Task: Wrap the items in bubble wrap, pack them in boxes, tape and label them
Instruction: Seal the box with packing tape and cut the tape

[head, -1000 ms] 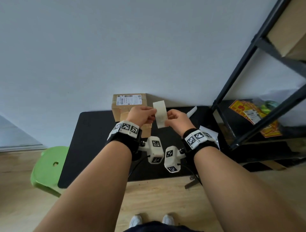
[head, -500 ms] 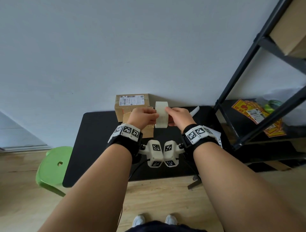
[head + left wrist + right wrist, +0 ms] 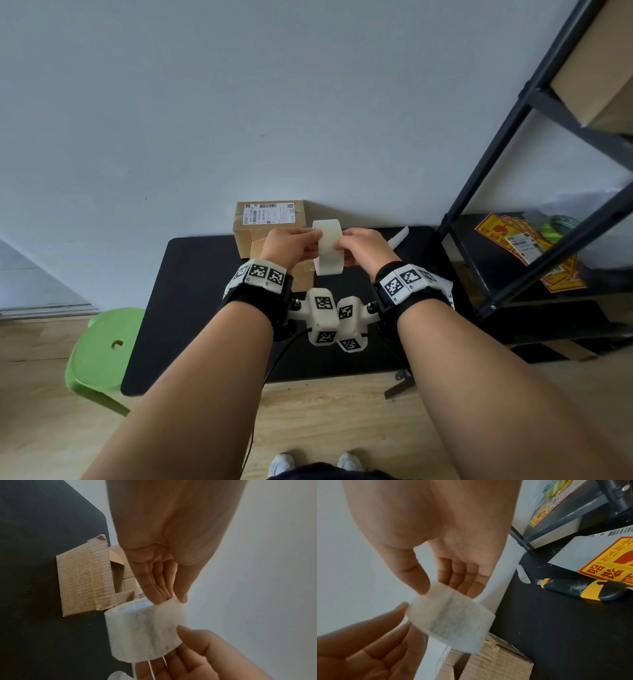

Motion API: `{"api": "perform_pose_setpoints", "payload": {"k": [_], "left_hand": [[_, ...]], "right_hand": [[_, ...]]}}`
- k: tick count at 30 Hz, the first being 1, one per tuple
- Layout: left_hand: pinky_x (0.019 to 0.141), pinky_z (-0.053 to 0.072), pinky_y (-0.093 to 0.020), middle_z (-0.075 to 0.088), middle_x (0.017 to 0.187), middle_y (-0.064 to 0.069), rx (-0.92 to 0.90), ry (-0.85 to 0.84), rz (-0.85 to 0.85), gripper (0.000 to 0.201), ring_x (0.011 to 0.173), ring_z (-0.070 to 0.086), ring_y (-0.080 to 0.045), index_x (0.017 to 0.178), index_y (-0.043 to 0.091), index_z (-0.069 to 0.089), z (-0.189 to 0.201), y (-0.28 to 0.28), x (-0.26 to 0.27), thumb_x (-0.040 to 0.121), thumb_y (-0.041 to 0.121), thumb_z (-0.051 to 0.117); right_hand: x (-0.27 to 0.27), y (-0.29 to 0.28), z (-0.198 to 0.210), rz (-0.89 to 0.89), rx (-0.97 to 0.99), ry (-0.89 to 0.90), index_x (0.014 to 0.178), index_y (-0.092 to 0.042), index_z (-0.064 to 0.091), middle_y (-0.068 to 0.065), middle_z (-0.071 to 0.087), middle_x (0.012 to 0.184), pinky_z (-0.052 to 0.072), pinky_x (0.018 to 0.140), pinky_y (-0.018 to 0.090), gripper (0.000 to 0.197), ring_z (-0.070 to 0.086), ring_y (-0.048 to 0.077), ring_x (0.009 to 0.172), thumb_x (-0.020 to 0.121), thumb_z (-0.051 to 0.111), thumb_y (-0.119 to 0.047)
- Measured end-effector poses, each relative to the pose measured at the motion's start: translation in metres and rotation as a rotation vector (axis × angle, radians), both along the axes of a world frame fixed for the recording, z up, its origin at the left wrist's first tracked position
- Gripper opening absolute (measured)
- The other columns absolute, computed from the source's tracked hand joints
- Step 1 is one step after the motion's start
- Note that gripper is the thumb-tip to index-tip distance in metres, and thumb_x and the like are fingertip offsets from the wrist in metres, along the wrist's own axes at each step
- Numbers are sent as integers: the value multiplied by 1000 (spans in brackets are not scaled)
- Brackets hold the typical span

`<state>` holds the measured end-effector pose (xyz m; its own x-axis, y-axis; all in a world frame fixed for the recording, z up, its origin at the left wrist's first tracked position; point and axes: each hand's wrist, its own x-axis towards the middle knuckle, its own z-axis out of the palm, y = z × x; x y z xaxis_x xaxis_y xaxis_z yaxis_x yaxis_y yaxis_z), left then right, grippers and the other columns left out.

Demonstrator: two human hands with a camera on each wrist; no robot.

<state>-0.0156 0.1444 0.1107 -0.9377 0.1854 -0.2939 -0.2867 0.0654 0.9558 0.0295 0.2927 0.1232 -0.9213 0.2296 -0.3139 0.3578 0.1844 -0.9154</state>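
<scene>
A white padded wrap sheet (image 3: 327, 247) is curled into a short roll, held above the black table (image 3: 191, 294). My left hand (image 3: 310, 240) pinches the roll's upper left edge between thumb and fingers (image 3: 159, 599). My right hand (image 3: 342, 245) pinches its other side, thumb (image 3: 418, 580) on the outside. What the wrap (image 3: 145, 628) encloses is hidden. A small open cardboard box (image 3: 89, 577) lies on the table under my left hand. Behind it a sealed box with a shipping label (image 3: 270, 219) stands against the wall.
A yellow-black utility knife (image 3: 583, 589) and yellow-red fragile stickers (image 3: 607, 563) lie on the table to the right. A black metal shelf rack (image 3: 513, 171) with more stickers (image 3: 513, 240) stands at the right. A green stool (image 3: 106, 349) sits left of the table.
The wrap was a flat upright strip held between both hands; it is now curled into a roll. My hands have drawn closer together and risen slightly.
</scene>
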Motion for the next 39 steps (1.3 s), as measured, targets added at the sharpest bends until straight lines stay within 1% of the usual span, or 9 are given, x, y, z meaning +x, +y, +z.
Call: {"api": "perform_pose_setpoints", "payload": {"k": [5,9,11,14,20,25,30,35,39], "left_hand": [[72,59,-24,70,90,-10,-12,30,-97,23,76,68,-17,108,0,67,8,5,3,87,11,71],[77,59,-27,70,98,-16,-22,45,-141,23,82,68,-21,107,0,68,10,5,3,87,11,72],[78,60,-29,70,101,-20,-8,47,-123,26,85,68,-24,109,-3,67,10,4,3,87,11,71],[74,60,-26,68,94,-16,7,41,-96,26,79,67,-20,110,-6,66,9,2,2,89,9,69],[81,59,-32,70,95,-18,-10,37,-53,22,80,68,-21,106,-2,68,3,-1,1,89,12,69],[81,58,-31,71,92,-13,28,19,10,18,81,68,-21,101,2,70,1,-4,-2,90,17,69],[79,57,-25,71,87,0,-84,113,-164,31,75,66,-7,114,6,70,2,-7,2,85,15,74],[76,57,-25,70,96,-7,36,17,-221,42,87,69,-15,128,10,63,-2,-9,3,86,8,71],[80,58,-29,75,97,-10,59,26,-204,32,87,72,-19,119,4,68,0,-11,4,87,7,70]], "right_hand": [[-2,1,8,-121,-37,-25,88,-12,64,6,65,88,50,62,26,12,63,19,80,93,55,-17],[-7,2,10,-140,0,-59,97,-6,63,15,63,99,52,77,38,15,61,28,86,93,53,-16],[-9,2,12,-87,74,-77,97,-4,61,18,60,94,51,82,42,13,59,31,83,93,50,-9],[-3,2,10,-3,129,-20,94,1,62,16,59,86,46,73,39,16,55,29,76,84,51,-5],[7,3,5,54,61,28,86,-16,68,2,62,83,44,66,25,25,53,15,74,82,52,3],[5,3,-2,33,15,33,93,-17,74,10,72,96,48,70,28,16,62,16,84,87,61,-9],[-2,5,-7,-42,-78,63,94,-1,72,16,66,87,50,69,34,16,61,26,79,91,61,-12],[-4,7,-10,-64,-121,68,90,-6,71,14,69,89,52,68,33,15,65,24,78,94,59,-15],[-6,8,-14,-46,-102,76,92,-7,74,12,70,88,53,77,39,19,63,25,80,91,63,-23]]}}
